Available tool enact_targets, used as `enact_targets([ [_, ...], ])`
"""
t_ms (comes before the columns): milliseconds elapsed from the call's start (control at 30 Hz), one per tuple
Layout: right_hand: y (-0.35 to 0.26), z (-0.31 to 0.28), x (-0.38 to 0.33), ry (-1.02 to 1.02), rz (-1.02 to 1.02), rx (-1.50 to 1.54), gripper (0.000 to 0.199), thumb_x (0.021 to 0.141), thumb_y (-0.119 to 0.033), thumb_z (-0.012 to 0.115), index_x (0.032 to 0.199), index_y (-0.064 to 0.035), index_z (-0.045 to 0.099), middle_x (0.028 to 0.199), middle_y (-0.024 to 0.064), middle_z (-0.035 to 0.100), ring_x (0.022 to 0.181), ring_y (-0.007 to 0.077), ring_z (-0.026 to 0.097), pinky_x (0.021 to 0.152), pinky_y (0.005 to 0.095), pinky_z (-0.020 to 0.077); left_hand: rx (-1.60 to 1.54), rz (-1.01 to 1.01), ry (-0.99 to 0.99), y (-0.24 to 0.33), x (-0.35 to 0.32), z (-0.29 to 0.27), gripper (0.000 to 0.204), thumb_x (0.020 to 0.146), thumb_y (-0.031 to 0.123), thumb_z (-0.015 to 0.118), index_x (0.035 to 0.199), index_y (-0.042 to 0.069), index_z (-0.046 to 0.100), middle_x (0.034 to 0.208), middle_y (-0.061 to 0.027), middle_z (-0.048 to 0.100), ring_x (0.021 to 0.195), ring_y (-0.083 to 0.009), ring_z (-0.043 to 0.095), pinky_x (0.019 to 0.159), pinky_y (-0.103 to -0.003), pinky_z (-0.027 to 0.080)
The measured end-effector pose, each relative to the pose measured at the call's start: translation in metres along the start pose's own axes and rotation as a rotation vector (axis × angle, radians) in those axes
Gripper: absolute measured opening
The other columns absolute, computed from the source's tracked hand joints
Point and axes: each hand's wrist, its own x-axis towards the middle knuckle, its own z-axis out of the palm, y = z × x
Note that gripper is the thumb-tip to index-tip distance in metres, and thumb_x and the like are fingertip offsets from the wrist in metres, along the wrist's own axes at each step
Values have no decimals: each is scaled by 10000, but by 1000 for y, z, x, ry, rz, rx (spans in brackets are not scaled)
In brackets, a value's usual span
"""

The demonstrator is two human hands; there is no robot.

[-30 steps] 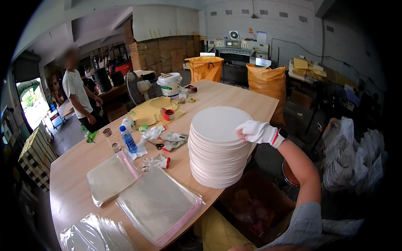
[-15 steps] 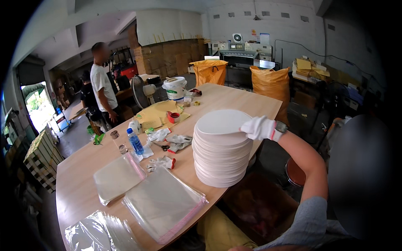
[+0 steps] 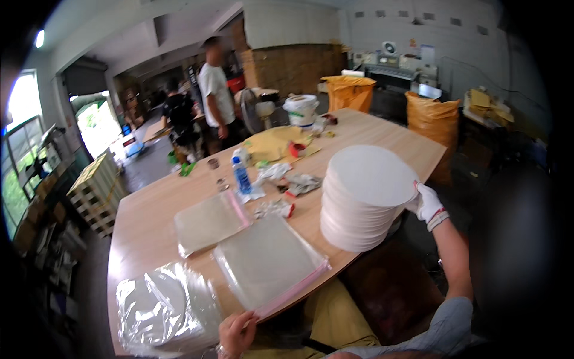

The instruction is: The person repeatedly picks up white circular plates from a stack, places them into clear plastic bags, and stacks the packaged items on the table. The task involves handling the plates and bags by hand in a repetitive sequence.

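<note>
My right hand point(image 3: 429, 205), in a white glove, grips the right edge of the top white round disc point(image 3: 373, 173). The disc lies over a tall stack of the same white discs point(image 3: 353, 224) at the table's right edge, and its gripped side is slightly raised. My bare left hand point(image 3: 237, 332) is at the near edge, fingers curled together beside the pink-edged corner of a stack of clear plastic bags point(image 3: 269, 263); whether they pinch a bag is not clear. Left of it lies a pile of shiny wrapped round discs point(image 3: 164, 305).
Behind are a smaller bag stack point(image 3: 209, 224), work gloves point(image 3: 275, 208), a blue-labelled bottle point(image 3: 241, 176), yellow sheets point(image 3: 269, 143) and a white bucket point(image 3: 301, 109). Two people point(image 3: 216, 96) stand beyond the table. Orange sacks point(image 3: 431, 128) stand at the far right.
My view has swung left, shifting the scene rightward. My right hand has moved from the disc's upper right edge down to its right side. My left hand has come in at the lower edge.
</note>
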Motion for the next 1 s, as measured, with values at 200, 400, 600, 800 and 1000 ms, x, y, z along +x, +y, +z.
enact_targets([
  [200,-12,73,-30,39,-537,-514,204,830,-19,494,1032,6,509,850,51,558,732,107,499,678,238,429,-95,-30,-67,15,26,5,162,770,19,632,930,35,616,756,-75,668,678,-225,651,611,-288,513],
  [400,44,127,-70,-112,-750,-819,237,831,-32,491,1068,-26,500,709,32,557,572,85,467,512,265,396,-548,-461,93,-35,70,42,350,799,35,633,1132,13,527,1141,-94,574,1061,-177,547,868,-300,440],
  [600,146,160,-55,-559,-771,-985,229,801,-16,529,1029,-4,543,806,113,590,696,215,585,619,326,461,-789,-386,110,-109,109,88,594,779,58,676,1294,37,381,1259,-86,456,1165,-172,434,966,-314,364],
  [800,223,173,-42,-660,-588,-1197,358,815,-57,515,1157,13,433,858,146,579,765,215,572,701,313,447,-749,-629,90,-186,50,122,493,738,36,683,1156,24,423,1060,-78,552,994,-157,523,859,-293,436],
  [1000,224,176,-42,-763,-452,-1244,376,810,-113,529,1150,-31,390,784,220,567,720,311,592,649,390,463,-645,-597,277,-181,39,136,453,718,39,673,1101,17,433,1035,-99,539,980,-185,526,857,-309,434],
])
